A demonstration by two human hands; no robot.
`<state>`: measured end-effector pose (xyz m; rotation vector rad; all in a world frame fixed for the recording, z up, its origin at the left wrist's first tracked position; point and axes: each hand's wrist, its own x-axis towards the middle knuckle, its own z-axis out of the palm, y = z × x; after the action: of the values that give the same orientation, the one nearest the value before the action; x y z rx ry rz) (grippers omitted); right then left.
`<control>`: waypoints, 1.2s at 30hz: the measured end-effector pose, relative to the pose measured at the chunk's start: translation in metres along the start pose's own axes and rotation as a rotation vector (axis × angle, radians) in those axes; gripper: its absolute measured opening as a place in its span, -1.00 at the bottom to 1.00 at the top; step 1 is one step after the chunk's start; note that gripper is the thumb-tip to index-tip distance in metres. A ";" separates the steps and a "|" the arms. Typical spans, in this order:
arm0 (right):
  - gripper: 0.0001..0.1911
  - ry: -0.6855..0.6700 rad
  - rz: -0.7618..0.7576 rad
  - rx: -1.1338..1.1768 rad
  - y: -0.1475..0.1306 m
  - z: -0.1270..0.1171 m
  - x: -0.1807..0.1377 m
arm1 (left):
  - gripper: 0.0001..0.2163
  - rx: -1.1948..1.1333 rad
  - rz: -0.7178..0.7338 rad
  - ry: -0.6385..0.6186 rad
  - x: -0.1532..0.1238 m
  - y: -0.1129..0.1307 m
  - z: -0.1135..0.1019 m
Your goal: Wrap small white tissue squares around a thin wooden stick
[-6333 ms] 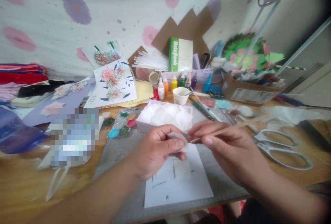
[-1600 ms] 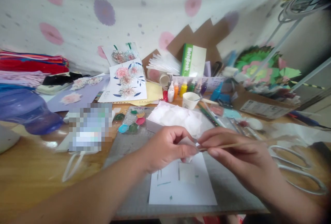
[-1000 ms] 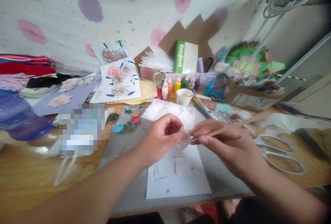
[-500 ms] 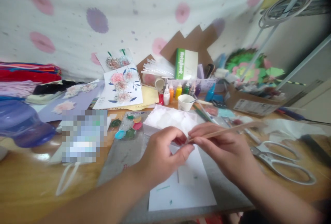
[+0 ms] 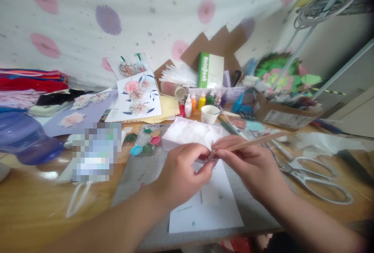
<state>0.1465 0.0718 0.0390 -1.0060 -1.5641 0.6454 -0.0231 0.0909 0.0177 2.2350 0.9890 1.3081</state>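
Both hands meet above a white sheet of paper [image 5: 204, 218] marked with a few green strokes. My right hand [image 5: 254, 163] is closed on a thin, flat wooden stick [image 5: 257, 141], which slants up to the right. Its lower end reaches the fingertips of my left hand [image 5: 184, 171]. That hand is closed in a pinch around something small and pale, too blurred to name. Just behind the fingers stands a white box [image 5: 172, 144] filled with fluffy white material [image 5: 193, 130] like cotton. Under the paper lies a grey mat [image 5: 131, 183].
Large scissors [image 5: 315, 175] lie at the right. A paint palette [image 5: 146, 140] sits left of the box, with paint bottles [image 5: 201, 101] and a white cup [image 5: 209, 115] behind. Flower pictures [image 5: 137, 97] lean at the back; a phone-like blurred object [image 5: 95, 151] stands left.
The stick's upper end has swung slightly to the left and down with my right hand. My left hand's fingertips have shifted a little left. The view has moved slightly.
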 end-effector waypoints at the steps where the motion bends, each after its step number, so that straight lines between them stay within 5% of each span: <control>1: -0.86 0.004 0.009 0.001 0.000 0.000 -0.001 | -0.94 0.012 0.009 0.003 0.000 0.000 0.001; 12: -0.92 0.024 0.076 -0.007 -0.006 0.000 -0.008 | -0.86 0.025 0.048 -0.058 -0.001 0.000 0.000; 22: -0.91 0.022 0.154 0.124 -0.003 -0.003 -0.007 | -0.81 -0.227 -0.309 -0.179 0.002 0.000 -0.004; 31: -0.91 0.061 0.211 0.202 0.021 -0.009 0.001 | -0.81 -0.379 -0.574 -0.085 0.015 -0.014 -0.010; 36: -0.87 0.047 0.176 0.121 0.027 -0.009 0.005 | -0.79 -0.288 -0.572 -0.007 0.018 -0.025 -0.013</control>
<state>0.1624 0.0881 0.0210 -1.0678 -1.3888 0.8224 -0.0383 0.1208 0.0197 1.5781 1.2278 1.0930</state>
